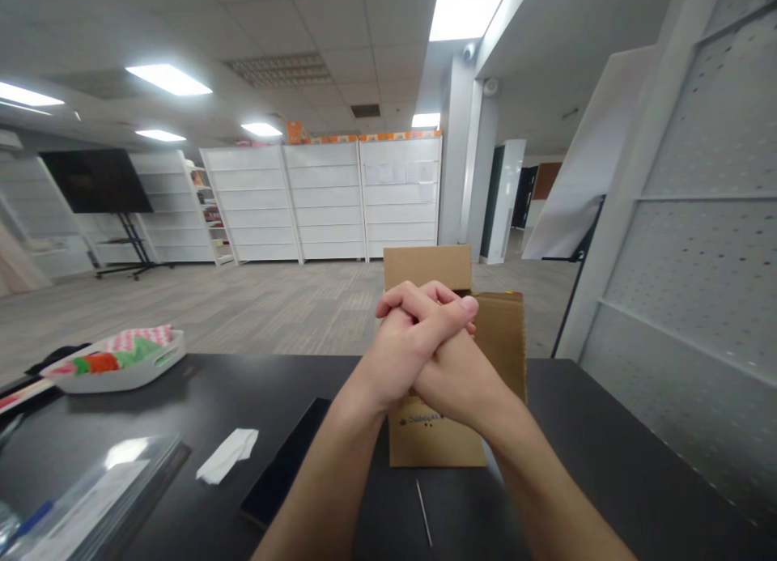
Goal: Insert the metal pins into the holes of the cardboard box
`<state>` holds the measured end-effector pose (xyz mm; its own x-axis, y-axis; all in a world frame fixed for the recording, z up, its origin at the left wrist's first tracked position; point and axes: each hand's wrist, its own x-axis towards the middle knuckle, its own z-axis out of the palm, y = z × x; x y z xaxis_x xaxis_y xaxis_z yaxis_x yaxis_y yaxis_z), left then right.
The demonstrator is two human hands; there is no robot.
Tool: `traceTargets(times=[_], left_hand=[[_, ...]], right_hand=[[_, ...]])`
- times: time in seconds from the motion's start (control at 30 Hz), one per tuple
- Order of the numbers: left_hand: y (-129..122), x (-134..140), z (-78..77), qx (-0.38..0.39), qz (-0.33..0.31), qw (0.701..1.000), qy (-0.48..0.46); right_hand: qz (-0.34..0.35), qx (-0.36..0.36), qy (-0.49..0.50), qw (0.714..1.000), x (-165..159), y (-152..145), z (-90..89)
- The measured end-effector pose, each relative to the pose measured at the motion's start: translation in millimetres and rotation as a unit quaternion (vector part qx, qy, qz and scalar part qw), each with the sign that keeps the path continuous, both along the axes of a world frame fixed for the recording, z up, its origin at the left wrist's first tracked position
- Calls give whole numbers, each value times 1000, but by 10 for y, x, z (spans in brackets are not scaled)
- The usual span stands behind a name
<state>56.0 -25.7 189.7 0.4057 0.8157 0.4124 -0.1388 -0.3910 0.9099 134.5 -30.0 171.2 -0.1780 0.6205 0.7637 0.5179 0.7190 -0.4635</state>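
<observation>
Left hand [404, 350] and right hand [446, 360]: bare, clasped together with fingers laced and closed over each other; neither holds any object.

Brown cardboard box with dark print [437, 449]: on the black, smooth worktop [243, 383], behind and below the hands; one flap [428, 266] raised beyond them, another panel [501, 334] standing to their right. Whether the hands touch the box cannot be told; they hide its middle, so contents are unlisted.

Thin silver metal rod [423, 512]: nearer the wearer than the hands, lying between the forearms.

Dark, flat rectangular item [288, 457]: left of the hands, partly hidden by the left forearm.

Crumpled white tissue [229, 456]: farther left of the hands, apart from the dark item.

White plastic basket [137, 376] with multicoloured cloths [130, 347]: far left of the hands.

Risks, as judged: hands dropping or parting abruptly could strike the flaps and shift the light box; a forearm swept inward could roll the rod, or push the dark item into the tissue.
</observation>
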Motion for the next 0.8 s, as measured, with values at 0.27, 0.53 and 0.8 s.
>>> traceTargets(times=[0.27, 0.53, 0.8], left_hand=[[61, -61, 25, -62, -38, 997, -28], [-29, -104, 78, 26, -25, 999, 28], [-48, -17, 49, 84, 70, 992, 70]], right_hand=[[43, 5, 119, 992, -106, 54, -37], [57, 46, 133, 988, -144, -11, -7], [89, -16, -21, 996, 47, -37, 30]])
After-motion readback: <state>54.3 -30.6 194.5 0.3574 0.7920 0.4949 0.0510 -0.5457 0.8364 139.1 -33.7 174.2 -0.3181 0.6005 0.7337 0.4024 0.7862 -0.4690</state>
